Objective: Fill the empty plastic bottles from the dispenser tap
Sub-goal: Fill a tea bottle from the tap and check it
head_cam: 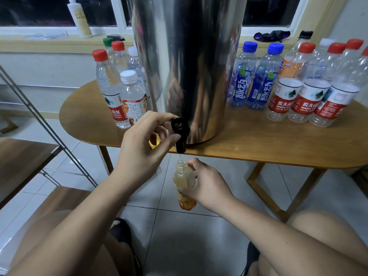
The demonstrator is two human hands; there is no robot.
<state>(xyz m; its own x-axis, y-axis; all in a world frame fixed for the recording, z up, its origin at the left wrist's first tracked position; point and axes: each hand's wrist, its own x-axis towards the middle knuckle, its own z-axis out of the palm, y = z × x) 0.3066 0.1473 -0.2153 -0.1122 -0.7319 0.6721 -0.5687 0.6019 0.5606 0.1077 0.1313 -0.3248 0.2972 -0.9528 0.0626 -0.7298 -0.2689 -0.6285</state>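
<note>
Pinches tap between left fingers; grips bottle in right fingers, mouth just below the left fingers, under the spout, beyond the bench edge. Risks spill onto floor through sideways drift of right fingers, or overflow through late release of tap.

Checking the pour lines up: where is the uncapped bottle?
Head view, centre: the uncapped bottle is held by the right hand just under the black tap, below the table edge; the left hand grips the tap.
</note>
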